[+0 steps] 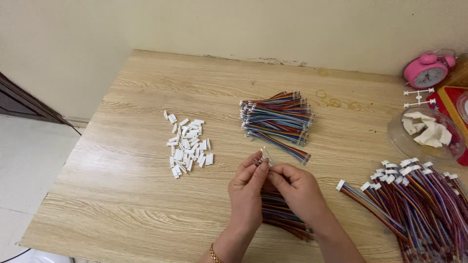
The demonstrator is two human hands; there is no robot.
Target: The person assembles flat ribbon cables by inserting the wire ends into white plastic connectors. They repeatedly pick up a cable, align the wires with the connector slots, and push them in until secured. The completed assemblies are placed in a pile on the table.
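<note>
My left hand point(247, 191) and my right hand point(297, 187) meet over the table's front middle, pinching the end of a multicoloured ribbon cable point(280, 214) that trails down between my wrists. A small white connector tip point(264, 155) shows above my left fingertips. To the left lies a scatter of small white plastic connector housings point(187, 145). Beyond my hands sits a stack of bare-ended rainbow ribbon cables point(279, 120). At the right edge is a heap of cables fitted with white connectors point(419, 199).
The wooden table point(146, 195) stands against a cream wall. At the far right are a pink alarm clock point(426, 71), a clear bowl with white scraps point(423, 132), white plastic sprues point(418, 97) and a red box edge point(451, 104).
</note>
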